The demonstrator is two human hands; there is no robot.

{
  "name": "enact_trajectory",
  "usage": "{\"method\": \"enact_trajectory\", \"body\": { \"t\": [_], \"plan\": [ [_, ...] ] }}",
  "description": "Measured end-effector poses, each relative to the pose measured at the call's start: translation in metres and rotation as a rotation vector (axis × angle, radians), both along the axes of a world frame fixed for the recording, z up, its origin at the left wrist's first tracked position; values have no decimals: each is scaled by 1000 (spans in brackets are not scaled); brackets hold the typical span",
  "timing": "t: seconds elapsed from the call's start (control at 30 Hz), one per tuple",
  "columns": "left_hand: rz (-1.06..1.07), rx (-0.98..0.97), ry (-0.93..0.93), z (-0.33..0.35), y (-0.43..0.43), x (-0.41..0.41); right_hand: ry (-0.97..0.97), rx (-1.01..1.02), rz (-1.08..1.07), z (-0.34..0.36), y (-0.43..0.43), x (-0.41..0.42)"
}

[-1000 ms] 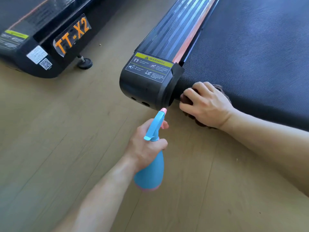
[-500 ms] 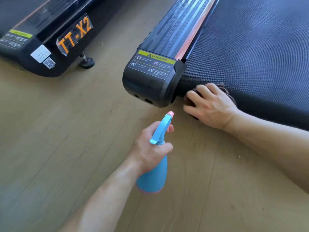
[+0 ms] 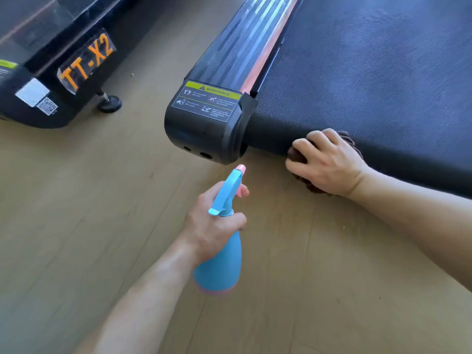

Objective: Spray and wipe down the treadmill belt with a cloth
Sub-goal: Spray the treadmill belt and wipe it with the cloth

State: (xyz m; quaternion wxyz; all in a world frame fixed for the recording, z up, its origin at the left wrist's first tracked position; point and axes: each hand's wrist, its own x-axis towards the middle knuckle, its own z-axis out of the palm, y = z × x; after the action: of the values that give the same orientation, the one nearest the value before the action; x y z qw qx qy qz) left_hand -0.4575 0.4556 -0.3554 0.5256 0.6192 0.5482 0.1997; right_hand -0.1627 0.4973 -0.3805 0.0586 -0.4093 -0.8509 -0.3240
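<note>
Wiping belt (image 3: pixel 370 72) edge: my right hand (image 3: pixel 329 164) clutches cloth (image 3: pixel 347 137). Left hand (image 3: pixel 212 226) grips spray bottle (image 3: pixel 222 267); belt beyond my knuckles likely unwiped.

We look down at the floor of an exercise room, either a gym or a fitness-equipment showroom; we cannot tell which. Two machines stand side by side. On the right we see a dark, textured treadmill belt (image 3: pixel 370 72), edged by a ribbed black side rail (image 3: pixel 237 47) with an orange stripe. The rail ends in a rounded end cap (image 3: pixel 199 134) bearing a yellow WARNING label (image 3: pixel 209 100). Across a strip of floor to the left sits a second treadmill (image 3: pixel 38 47), with an orange TT-X2 sticker (image 3: pixel 86 62) and a QR-code label (image 3: pixel 47 106), resting on a round levelling foot (image 3: pixel 109 103). Pale wood-look planks (image 3: pixel 76 213), brightly lit, cover the floor.
</note>
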Motion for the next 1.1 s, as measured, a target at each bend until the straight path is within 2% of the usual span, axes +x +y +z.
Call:
{"method": "enact_trajectory", "body": {
  "t": [0.17,0.27,0.43,0.53,0.6,0.77,0.87,0.93,1.1],
  "plan": [
    [14,14,-3,-1,0,13,172,-33,-149,1,17,-27],
    [-19,15,11,4,-1,27,261,-13,-209,-4,-25,23],
    [-70,15,-36,11,-2,59,385,-96,-400,6,-93,106],
    [-83,19,-70,18,-3,73,514,-100,-511,8,-73,84],
    [-88,24,-78,21,-2,78,591,-129,-512,13,-38,50],
    [-146,48,-1,35,4,85,635,-254,-519,32,22,-4],
    [-178,49,5,48,9,101,635,-241,-544,30,-18,31],
    [-227,28,9,54,9,120,679,-207,-636,26,-65,75],
    [-378,0,9,53,-6,161,860,-22,-1075,30,-166,181]
  ]
}}
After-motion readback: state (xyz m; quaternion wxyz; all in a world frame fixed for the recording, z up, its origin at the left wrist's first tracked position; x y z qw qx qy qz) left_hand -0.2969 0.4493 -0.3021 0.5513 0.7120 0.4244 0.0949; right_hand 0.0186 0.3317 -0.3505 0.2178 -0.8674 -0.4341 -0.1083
